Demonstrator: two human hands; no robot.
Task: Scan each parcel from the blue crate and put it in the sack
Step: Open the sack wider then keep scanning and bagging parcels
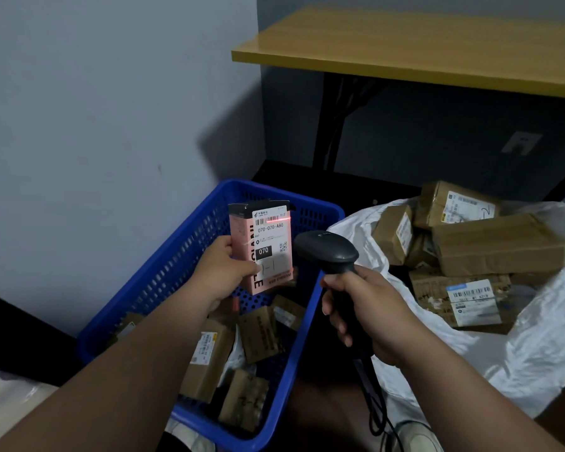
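Note:
My left hand (224,270) grips a small pink parcel (247,236) upright above the blue crate (163,278), label facing me. My right hand (369,316) holds a black handheld scanner (327,251) just right of the parcel. A red scan line lies across the barcode at the top of the label. Several brown cardboard parcels (209,357) lie in the crate. On the right, the open white sack (535,350) holds several brown parcels (499,244).
A yellow-topped table (421,50) on black legs stands behind the sack, against the grey wall. The scanner's black cable (374,406) hangs down between crate and sack. The crate sits close to the left wall.

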